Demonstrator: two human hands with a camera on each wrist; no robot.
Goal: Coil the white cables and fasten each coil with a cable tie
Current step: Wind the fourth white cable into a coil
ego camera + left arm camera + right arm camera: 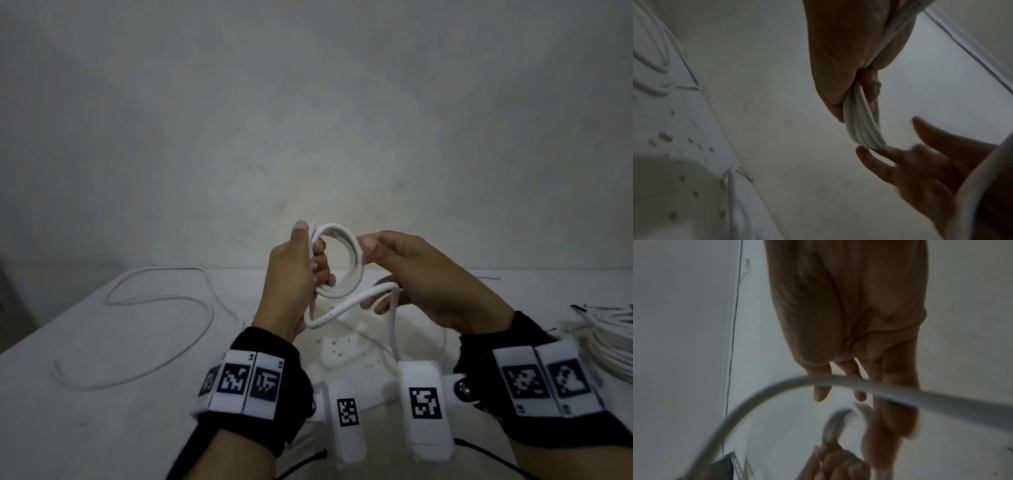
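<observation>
White cable coil (358, 265), left grip (294, 270) hiding 1 side

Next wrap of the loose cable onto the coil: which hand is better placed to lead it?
Right. The loose tail runs across the fingers of the right hand, beside the coil, while the left hand grips the coil's turns and should keep them together.

left hand (846, 61) grips the white cable coil (863, 128); right hand (925, 175) fingertips (864, 153) touch its near loop.
</observation>
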